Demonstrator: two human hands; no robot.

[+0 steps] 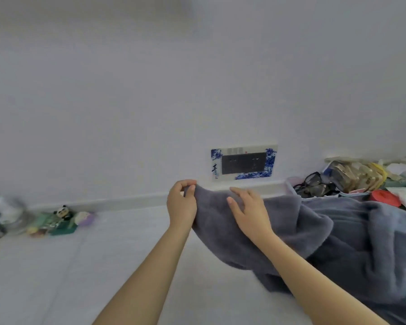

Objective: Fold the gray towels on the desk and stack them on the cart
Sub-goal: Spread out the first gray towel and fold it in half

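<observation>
White desk (103, 266), left hand (182, 204) pinching gray towel (291, 231), right hand (249, 209) flat on it

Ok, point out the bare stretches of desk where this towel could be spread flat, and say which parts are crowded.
Bare desk runs from the panda figurine cluster across to the left hand, and forward to the near edge. The right side is crowded: the gray towel, pinched by the left hand with the right hand resting on it, plus a bin of eyeglasses and clutter behind.

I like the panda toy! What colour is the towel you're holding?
Dark gray towel, seen in the head view.
</observation>
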